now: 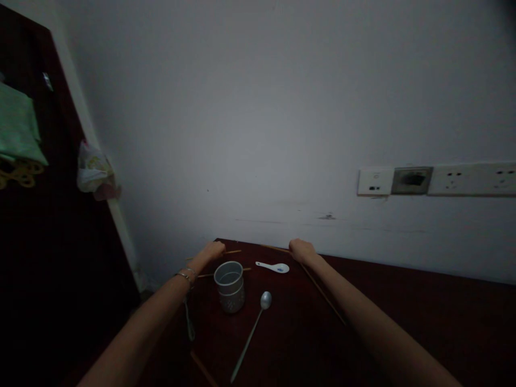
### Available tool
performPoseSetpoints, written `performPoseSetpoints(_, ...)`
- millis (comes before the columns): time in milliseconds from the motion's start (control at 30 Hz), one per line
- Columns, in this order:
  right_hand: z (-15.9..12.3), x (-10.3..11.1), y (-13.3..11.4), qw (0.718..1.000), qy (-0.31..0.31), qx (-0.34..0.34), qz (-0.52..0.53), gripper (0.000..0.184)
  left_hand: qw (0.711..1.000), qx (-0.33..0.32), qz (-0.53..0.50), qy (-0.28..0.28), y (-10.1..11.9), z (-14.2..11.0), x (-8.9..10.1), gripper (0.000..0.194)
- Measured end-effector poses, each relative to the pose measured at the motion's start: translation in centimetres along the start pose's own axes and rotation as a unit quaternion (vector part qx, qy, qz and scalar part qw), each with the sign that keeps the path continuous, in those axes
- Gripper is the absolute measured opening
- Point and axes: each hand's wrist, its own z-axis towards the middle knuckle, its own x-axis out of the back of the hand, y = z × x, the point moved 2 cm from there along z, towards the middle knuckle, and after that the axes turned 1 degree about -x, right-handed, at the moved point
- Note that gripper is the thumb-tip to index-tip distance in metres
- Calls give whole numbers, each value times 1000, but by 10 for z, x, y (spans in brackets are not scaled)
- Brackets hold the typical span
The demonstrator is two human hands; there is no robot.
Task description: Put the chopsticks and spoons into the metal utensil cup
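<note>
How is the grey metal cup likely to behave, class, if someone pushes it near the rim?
The grey metal cup would probably keep its shape, since its wall looks like metal. It may be light for its size, being hollow with a thin-looking rim. Taller than it is wide, it could tip, and its round sides might then let it roll.

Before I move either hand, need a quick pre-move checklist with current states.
1. Metal cup upright on the table: ok.
2. White spoon clear of both hands: ok, it lies between them, touching neither.
3. Long-handled spoon clear of the cup: ok, lies apart from it.
4. Sticks gathered together: not ok, one lies apart near the picture's bottom edge.
5. Left wrist bare: not ok, bracelet on it.
6. Finger grip of left hand and right hand on the sticks: cannot tell, fingertips hidden.
</note>
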Motion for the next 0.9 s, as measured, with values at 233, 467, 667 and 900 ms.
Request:
performPoseSetpoints(233,12,-18,-18,994,-13,-19,106,22,1000,22,12,15,1,17,-17,19)
performPoseSetpoints(467,8,-37,-67,966,-31,-33,254,25,999,38,13,23,2,29,-24,20)
performPoseSetpoints(667,-17,-45,-106,970,-1,14,243,21,999,46,15,23,10,33,-36,25)
performPoseSetpoints(900,-35,-47,-121,992,16,59,108,23,1000,25,-8,16,12,34,-39,25)
